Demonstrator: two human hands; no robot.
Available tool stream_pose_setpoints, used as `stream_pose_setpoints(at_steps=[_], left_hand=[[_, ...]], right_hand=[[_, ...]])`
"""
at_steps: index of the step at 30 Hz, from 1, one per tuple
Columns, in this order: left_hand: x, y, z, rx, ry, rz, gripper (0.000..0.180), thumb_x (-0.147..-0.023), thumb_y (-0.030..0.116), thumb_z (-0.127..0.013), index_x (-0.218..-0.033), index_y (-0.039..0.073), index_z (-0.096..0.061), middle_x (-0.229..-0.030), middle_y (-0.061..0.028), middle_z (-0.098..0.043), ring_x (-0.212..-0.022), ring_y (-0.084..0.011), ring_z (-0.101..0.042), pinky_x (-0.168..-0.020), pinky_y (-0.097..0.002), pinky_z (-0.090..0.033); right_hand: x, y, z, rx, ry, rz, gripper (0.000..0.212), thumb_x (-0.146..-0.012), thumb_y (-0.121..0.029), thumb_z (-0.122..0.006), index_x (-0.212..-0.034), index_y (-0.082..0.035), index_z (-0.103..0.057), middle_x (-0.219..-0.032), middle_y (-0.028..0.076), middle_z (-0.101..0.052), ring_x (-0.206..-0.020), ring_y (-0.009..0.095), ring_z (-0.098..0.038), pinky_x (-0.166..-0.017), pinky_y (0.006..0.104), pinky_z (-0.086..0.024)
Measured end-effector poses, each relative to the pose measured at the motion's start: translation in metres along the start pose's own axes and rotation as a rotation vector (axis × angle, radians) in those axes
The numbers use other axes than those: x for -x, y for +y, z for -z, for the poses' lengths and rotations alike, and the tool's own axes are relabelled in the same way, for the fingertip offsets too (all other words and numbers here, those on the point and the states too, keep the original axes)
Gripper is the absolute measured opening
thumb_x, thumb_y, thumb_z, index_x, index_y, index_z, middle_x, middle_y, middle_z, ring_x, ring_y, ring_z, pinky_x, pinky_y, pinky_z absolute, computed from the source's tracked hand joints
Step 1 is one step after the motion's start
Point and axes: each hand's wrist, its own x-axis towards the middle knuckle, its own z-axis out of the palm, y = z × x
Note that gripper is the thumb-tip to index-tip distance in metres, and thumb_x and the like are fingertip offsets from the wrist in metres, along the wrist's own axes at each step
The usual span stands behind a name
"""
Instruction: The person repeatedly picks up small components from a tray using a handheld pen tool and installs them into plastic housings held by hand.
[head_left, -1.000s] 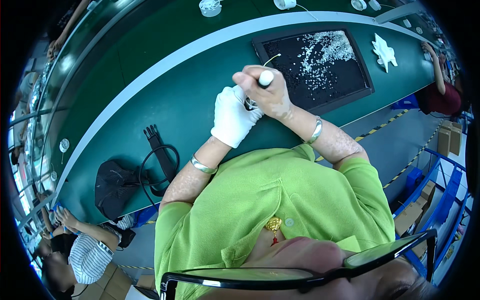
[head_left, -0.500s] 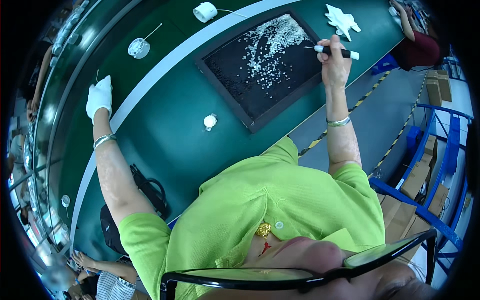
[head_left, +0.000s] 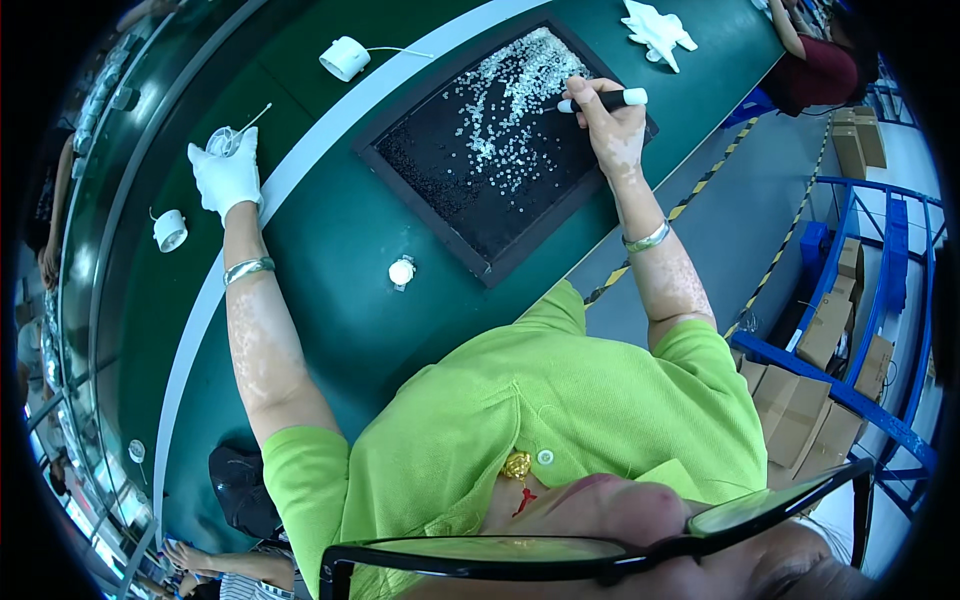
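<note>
My left hand (head_left: 226,180), in a white glove, reaches over the dark green strip beyond the white line. Its thumb and fingers close around a round, clear-and-white part (head_left: 226,141) with a thin wire sticking up. Just left of the glove lies a white cylindrical housing (head_left: 170,231) with a short wire. My bare right hand (head_left: 613,128) grips a black pen-shaped tool (head_left: 610,101) with white ends, its thin tip over the tray. That shallow black tray (head_left: 470,243) holds many small clear pieces (head_left: 510,110) and, toward its left side, small dark bits.
Another white housing (head_left: 344,59) with a wire lies farther along the strip. A small white round part (head_left: 401,271) sits on the green table (head_left: 330,310). White gloves (head_left: 657,35) lie beyond the tray. A black cap (head_left: 243,488) is at lower left; blue racks with cartons (head_left: 822,335) stand right.
My left hand has left the white housing on the strip and moved right to the round wired part. The right hand has brought the tool farther over the tray. The view has shifted.
</note>
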Motion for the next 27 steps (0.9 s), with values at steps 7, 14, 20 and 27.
stream_pose_setpoints(at_steps=[7,14,20,27], left_hand=[[0.002,-0.011,-0.008,0.008,0.048,0.033,0.073,-0.072,0.045,-0.072,-0.128,0.005,-0.051,-0.117,-0.0158,-0.062,-0.108,-0.0307,-0.059,-0.094,-0.0414,-0.043],[0.007,-0.012,-0.006,0.126,0.105,0.081,0.074,-0.071,0.047,-0.072,-0.127,0.003,-0.051,-0.117,-0.0179,-0.061,-0.107,-0.0312,-0.059,-0.095,-0.0370,-0.043],[0.023,-0.005,0.001,0.213,0.162,0.046,0.072,-0.072,0.041,-0.074,-0.126,0.000,-0.051,-0.116,-0.0185,-0.061,-0.106,-0.0303,-0.060,-0.095,-0.0362,-0.043],[0.057,0.010,0.014,0.504,0.162,0.023,0.070,-0.073,0.025,-0.077,-0.128,-0.006,-0.045,-0.115,-0.0185,-0.059,-0.103,-0.0234,-0.059,-0.093,-0.0319,-0.044]], right_hand=[[-0.001,0.003,0.000,0.031,-0.006,-0.020,0.040,-0.077,-0.040,-0.074,-0.075,-0.001,-0.068,-0.055,-0.002,-0.055,-0.050,0.004,-0.046,-0.048,0.0197,-0.037],[0.001,-0.003,0.001,0.086,-0.040,-0.013,0.034,-0.080,-0.033,-0.073,-0.077,0.000,-0.068,-0.057,-0.002,-0.057,-0.052,0.003,-0.048,-0.050,0.0199,-0.039],[0.002,-0.002,0.001,0.097,0.087,0.094,0.031,-0.081,-0.029,-0.072,-0.080,0.002,-0.068,-0.065,0.002,-0.063,-0.064,0.008,-0.055,-0.061,0.0215,-0.044],[0.006,-0.003,0.024,0.119,-0.150,0.264,0.014,-0.081,-0.012,-0.071,-0.084,0.001,-0.068,-0.085,0.006,-0.066,-0.080,0.013,-0.060,-0.075,0.0250,-0.047]])
